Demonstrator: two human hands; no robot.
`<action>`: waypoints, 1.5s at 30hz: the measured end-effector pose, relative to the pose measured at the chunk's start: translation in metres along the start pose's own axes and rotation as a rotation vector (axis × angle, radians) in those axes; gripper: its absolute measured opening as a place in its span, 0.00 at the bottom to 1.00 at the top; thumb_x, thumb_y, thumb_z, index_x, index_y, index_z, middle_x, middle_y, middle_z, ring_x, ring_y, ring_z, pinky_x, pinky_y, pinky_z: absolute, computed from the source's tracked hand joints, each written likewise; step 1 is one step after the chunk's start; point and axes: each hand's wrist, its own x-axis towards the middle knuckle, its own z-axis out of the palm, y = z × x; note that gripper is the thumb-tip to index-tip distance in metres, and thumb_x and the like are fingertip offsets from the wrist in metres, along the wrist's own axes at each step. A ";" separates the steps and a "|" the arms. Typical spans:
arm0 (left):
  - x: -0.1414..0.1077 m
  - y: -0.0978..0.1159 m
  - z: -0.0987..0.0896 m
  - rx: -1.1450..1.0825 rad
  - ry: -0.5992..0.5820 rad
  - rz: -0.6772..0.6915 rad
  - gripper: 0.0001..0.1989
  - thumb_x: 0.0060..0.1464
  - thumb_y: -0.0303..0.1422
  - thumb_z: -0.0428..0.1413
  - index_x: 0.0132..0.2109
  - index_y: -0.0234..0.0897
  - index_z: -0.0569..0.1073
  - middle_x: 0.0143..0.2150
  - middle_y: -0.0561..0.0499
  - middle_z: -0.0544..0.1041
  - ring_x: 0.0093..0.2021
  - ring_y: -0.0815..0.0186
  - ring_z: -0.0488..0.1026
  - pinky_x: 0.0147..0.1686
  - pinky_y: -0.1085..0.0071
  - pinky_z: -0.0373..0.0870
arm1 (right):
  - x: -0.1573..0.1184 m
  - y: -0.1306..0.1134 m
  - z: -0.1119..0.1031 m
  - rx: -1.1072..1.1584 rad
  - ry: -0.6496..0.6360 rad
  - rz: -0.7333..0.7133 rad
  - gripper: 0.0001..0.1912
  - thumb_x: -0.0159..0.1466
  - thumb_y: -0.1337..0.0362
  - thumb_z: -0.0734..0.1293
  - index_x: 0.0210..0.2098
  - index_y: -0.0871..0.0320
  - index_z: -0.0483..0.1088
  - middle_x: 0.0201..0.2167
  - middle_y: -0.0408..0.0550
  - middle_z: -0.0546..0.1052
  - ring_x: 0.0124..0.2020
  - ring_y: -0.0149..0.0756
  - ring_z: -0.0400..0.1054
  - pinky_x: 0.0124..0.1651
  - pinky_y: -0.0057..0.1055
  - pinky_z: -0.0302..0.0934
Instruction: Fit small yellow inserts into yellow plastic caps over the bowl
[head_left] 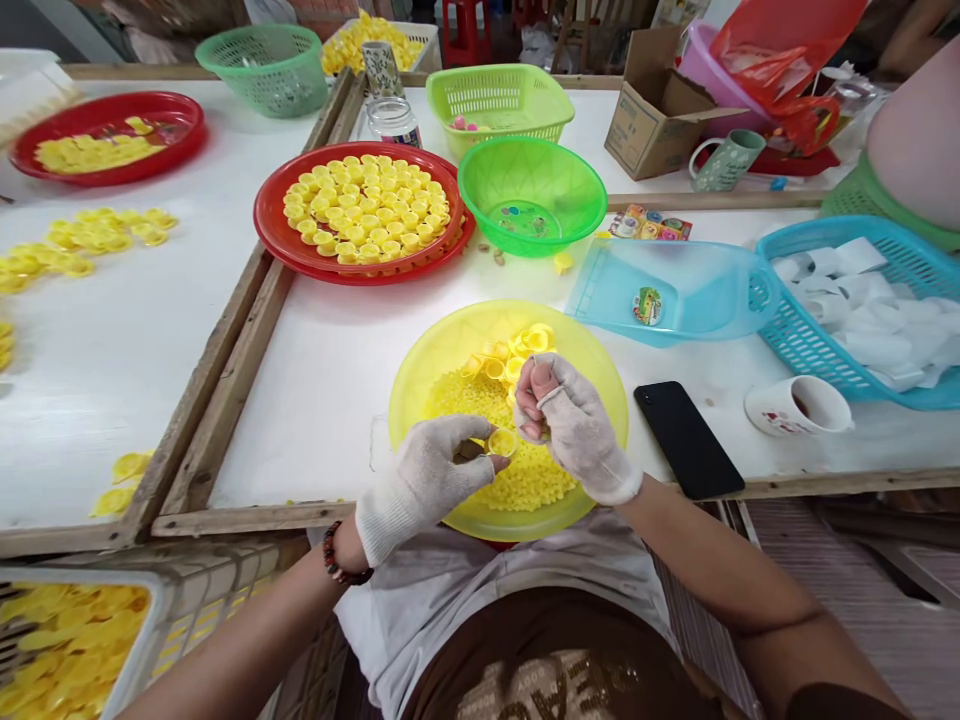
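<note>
Curling inward, both hands (427, 470) hover over the yellow bowl (414, 372).

Small yellow cup (502, 443), mouth upward, above yellow beads (536, 490)

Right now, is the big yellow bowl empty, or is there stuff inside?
The yellow bowl isn't empty: tiny yellow bits are spread inside, with bigger yellow pieces heaped toward its far side.

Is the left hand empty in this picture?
No, the gloved left hand holds a small yellow cup above the yellow bowl.
</note>
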 end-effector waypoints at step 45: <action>-0.013 -0.010 -0.043 -0.008 0.261 0.130 0.13 0.54 0.36 0.63 0.45 0.32 0.76 0.43 0.45 0.77 0.37 0.67 0.73 0.40 0.70 0.72 | -0.010 -0.008 -0.009 -0.230 0.054 0.061 0.06 0.70 0.56 0.65 0.41 0.50 0.69 0.28 0.39 0.65 0.28 0.30 0.63 0.33 0.30 0.60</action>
